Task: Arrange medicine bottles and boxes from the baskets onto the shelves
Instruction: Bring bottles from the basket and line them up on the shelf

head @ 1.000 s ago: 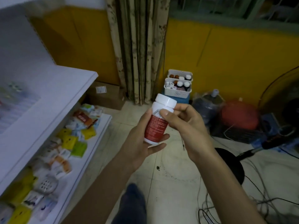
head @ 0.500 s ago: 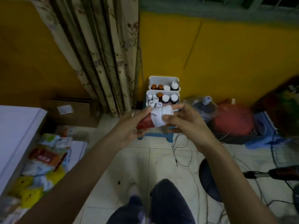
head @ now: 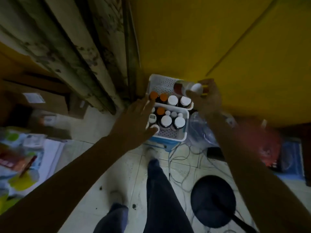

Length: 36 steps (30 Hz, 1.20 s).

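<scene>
The right hand (head: 205, 100) was seen curled round a white-capped, red-labelled bottle (head: 185, 87), which was held on its side, cap toward the camera. The bottle was carried above the far basket (head: 159, 84), the one directly behind the near basket (head: 184, 132). The left hand (head: 134, 118) was released from that bottle, which a second earlier had been gripped by both hands and held upright. It was now stretched flat over the left rim of the near basket, with its fingers reaching toward an orange-capped bottle (head: 154, 95) and nothing grasped. Whether a cap was actually touched could not be told through the blur. White-capped bottles (head: 165, 120) were stood upright inside the near basket, and more were ranged along the front of the far one. The view had also been swung away from the shelf (head: 53, 148), which was left well to the left of the near basket, laden with coloured packets (head: 21, 182). It was judged that the bottle had not been shelved. Either it was being brought back to the baskets or a second item was being sought with the freed hand, so the arranging step was still outstanding. Cables (head: 181, 153) were strewn in front of the near basket, and a dark round fan base (head: 212, 200) was set nearer the camera.
</scene>
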Motion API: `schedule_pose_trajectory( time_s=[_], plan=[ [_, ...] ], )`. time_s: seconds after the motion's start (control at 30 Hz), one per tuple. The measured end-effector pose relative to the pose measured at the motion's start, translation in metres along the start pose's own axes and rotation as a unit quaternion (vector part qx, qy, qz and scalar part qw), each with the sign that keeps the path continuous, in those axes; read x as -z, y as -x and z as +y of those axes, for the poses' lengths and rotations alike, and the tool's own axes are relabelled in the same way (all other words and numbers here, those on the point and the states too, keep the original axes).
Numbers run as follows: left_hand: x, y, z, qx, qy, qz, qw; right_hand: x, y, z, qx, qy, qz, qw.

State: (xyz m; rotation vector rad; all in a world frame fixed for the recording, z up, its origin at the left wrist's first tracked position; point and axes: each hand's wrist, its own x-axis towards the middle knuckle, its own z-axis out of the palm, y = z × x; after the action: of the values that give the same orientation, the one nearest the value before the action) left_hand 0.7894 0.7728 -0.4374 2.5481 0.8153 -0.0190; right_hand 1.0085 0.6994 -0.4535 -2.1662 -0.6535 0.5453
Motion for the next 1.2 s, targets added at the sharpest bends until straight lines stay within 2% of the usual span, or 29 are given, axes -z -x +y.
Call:
schedule_pose_trajectory(
  time_s=[0.13,0.3,0.47,0.6,0.83,0.97,1.1,1.2],
  plan=[
    [-0.030,-0.052,-0.009,-0.021,-0.045,-0.024,0.998,-0.032,-0.108,0.029,0.016,0.178,-0.091,0.980],
    [-0.067,-0.090,-0.027,0.007,-0.004,-0.042,0.999,-0.080,-0.177,0.061,0.016,0.354,-0.171,0.919],
    [-0.097,-0.097,-0.047,0.031,-0.001,-0.060,0.998,-0.106,-0.192,0.091,0.058,0.423,-0.194,0.883],
    [-0.112,-0.095,-0.053,0.040,-0.005,-0.070,0.997,-0.120,-0.198,0.114,0.084,0.498,-0.235,0.830],
    [-0.108,-0.106,-0.055,0.027,-0.037,-0.028,0.999,-0.129,-0.195,0.121,0.118,0.537,-0.246,0.798],
    [-0.096,-0.111,-0.052,0.023,-0.050,0.013,0.998,-0.118,-0.184,0.113,0.126,0.528,-0.231,0.807],
    [-0.078,-0.100,-0.045,0.036,-0.069,0.052,0.996,-0.096,-0.155,0.092,0.119,0.450,-0.189,0.865],
    [-0.056,-0.073,-0.039,0.056,-0.091,0.081,0.991,-0.084,-0.107,0.064,0.172,0.342,-0.165,0.909]
  ],
)
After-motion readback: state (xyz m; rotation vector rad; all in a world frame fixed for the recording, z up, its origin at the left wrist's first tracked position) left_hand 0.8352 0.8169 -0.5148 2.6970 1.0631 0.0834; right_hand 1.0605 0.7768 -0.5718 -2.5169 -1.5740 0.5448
